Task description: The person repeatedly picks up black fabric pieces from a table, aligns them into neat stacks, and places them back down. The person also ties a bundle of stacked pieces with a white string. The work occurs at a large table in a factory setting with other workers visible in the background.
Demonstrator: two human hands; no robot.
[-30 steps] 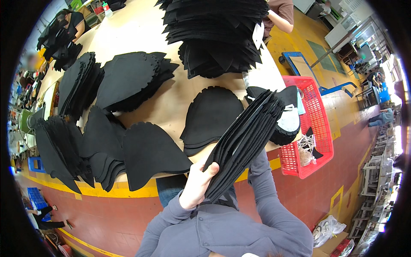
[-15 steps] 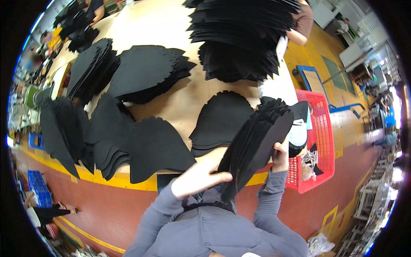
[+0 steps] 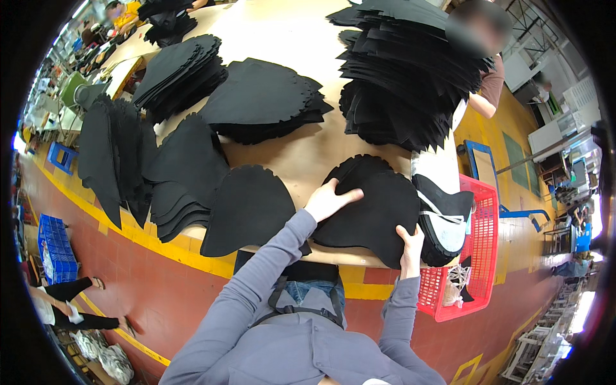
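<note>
Black stack (image 3: 378, 208) at table's front edge (image 3: 350, 256); bare tabletop (image 3: 289, 157) behind.

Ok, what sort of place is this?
Probably a factory workshop, perhaps for sewn goods: black cut pieces lie stacked on a big table, a red basket sits at its edge, and yellow lines mark the red floor.

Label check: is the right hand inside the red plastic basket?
No; the right hand touches the black, curved, fabric-like stack left of the basket.

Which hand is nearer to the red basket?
Right. The right hand is left of the red basket, at the right edge of the held black stack; the left hand is farther left.
</note>
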